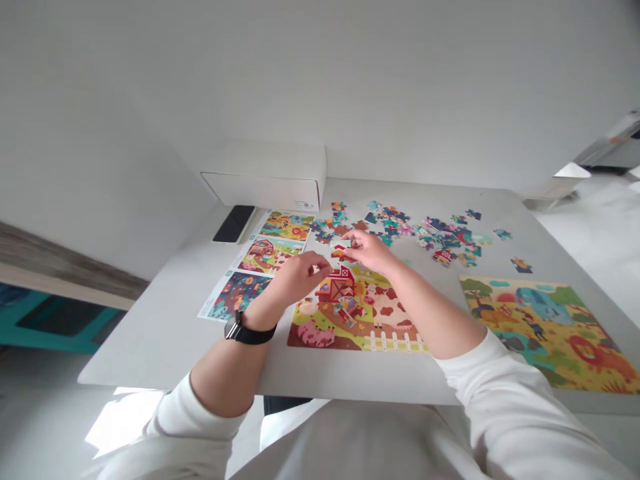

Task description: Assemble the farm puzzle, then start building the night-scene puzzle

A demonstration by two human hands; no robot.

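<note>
My right hand [371, 252] pinches a jigsaw puzzle piece [341, 247] showing a red roof, just above the top edge of a farm puzzle [345, 320]. My left hand [303, 277], a black watch on its wrist, is closed with curled fingers by the upper left of that puzzle. Whether anything is between those fingers is hidden. The farm puzzle shows a red barn, a cow and a pig; my hands and right forearm cover part of it.
Several loose puzzle pieces [390, 220] spread across the table's back. An assembled safari puzzle [545, 333] lies at right. Left are a reference sheet [210, 303] with three pictures, a phone [234, 224] and a white box [265, 190] against the wall.
</note>
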